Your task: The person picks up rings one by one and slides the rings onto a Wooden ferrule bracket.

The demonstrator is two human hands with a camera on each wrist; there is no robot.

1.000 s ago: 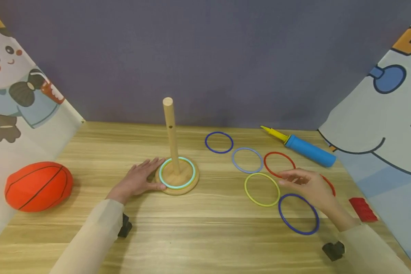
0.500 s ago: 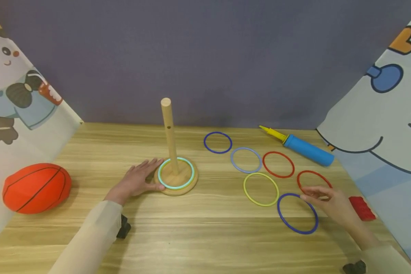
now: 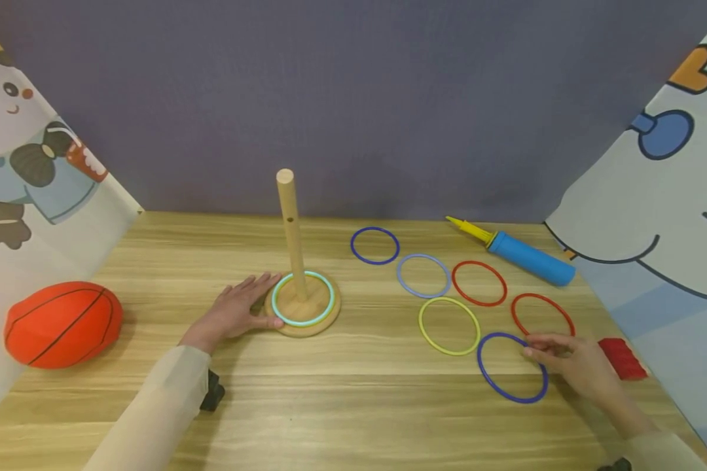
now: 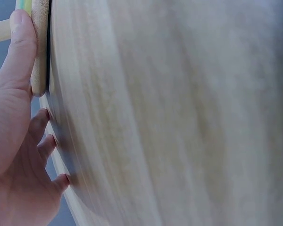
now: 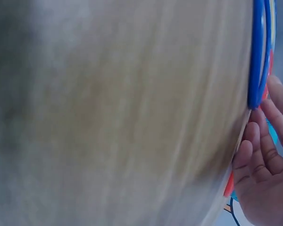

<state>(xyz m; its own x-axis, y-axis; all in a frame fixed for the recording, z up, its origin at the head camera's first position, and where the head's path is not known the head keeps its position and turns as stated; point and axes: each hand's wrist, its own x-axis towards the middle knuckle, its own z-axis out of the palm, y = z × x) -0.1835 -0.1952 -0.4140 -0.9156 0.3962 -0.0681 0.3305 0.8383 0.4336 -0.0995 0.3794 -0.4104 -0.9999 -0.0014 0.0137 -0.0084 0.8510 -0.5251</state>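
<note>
A wooden ring-toss stand (image 3: 291, 222) rises from a round base (image 3: 302, 331), with a turquoise ring and a yellowish one round its foot. My left hand (image 3: 230, 314) holds the base from the left, thumb along its front rim; the left wrist view shows that thumb (image 4: 20, 52) on the edge. On the right, my right hand (image 3: 577, 366) has thumb and index finger at the upper right rim of a dark blue ring (image 3: 511, 396), pinching it while it lies on the table. In the right wrist view the fingertips meet the blue ring (image 5: 255, 70); the other fingers are bent.
Near the right hand lie two red rings (image 3: 480, 262), a yellow ring (image 3: 450, 354) and a light blue one (image 3: 423, 296). Another dark blue ring (image 3: 375, 263) is farther back. A blue pump (image 3: 531, 258), a red block (image 3: 622, 358) and an orange ball (image 3: 65, 324) flank them.
My right hand has moved right and toward me, from beside the yellow and red rings to the dark blue ring's rim. The left hand has stayed on the base.
</note>
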